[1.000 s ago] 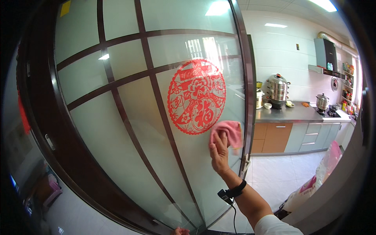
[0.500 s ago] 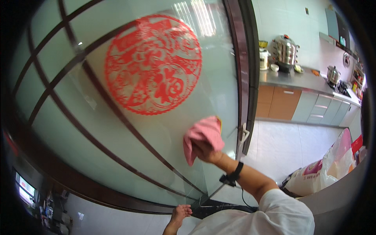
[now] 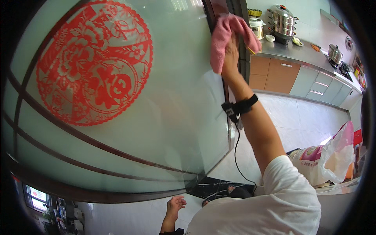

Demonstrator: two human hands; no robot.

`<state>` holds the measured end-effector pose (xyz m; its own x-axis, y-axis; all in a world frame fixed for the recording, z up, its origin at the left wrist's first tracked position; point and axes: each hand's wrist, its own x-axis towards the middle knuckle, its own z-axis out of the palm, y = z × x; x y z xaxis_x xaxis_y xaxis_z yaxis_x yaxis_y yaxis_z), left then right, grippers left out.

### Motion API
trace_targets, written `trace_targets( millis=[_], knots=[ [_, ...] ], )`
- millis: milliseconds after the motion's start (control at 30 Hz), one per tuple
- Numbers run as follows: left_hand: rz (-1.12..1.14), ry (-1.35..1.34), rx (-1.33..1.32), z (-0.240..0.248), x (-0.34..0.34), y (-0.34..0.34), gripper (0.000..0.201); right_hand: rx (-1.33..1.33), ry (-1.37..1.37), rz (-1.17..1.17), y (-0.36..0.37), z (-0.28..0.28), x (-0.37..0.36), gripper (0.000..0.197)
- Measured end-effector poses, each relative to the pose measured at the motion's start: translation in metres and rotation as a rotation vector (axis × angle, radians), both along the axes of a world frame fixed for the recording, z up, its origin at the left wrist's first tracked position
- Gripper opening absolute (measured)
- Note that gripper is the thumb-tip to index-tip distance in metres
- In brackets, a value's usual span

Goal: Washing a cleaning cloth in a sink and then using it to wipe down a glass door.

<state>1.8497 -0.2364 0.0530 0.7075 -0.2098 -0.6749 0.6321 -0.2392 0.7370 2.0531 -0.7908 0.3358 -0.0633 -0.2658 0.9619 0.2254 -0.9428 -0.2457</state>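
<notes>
My right hand [image 3: 232,58] is raised and closed on a pink cloth [image 3: 220,46], which drapes over the fingers on both sides. The cloth lies against the upper right part of a dark-framed frosted glass door [image 3: 176,102], by its frame edge. Left of it, a round red paper-cut decoration [image 3: 103,92] is on the glass. Low down near the door's bottom edge hangs my left hand [image 3: 175,206], its fingers loosely bent and apart, with nothing in them.
Beyond the door, a steel counter [image 3: 301,55] carries a stacked steamer pot [image 3: 282,21] and a white cooker [image 3: 256,29]. A smaller pot [image 3: 335,53] stands on the stove. Bulky plastic bags [image 3: 333,156] sit at my right. A black cable [image 3: 235,152] hangs from my right wristband.
My right hand has carried the cloth up and to the right, from the lower glass to the door's frame edge. The view has shifted, and my left hand stays low.
</notes>
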Motion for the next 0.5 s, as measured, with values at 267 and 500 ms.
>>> trace_targets(
  millis=[267, 500],
  knots=[
    [-0.099, -0.066, 0.027, 0.022, 0.004, -0.030, 0.046, 0.571, 0.342, 0.166, 0.055, -0.238, -0.015, 0.067],
    [-0.193, -0.090, 0.079, 0.023, -0.002, -0.025, 0.047, 0.753, 0.175, 0.458, 0.158, -0.231, -0.007, 0.071]
  ],
)
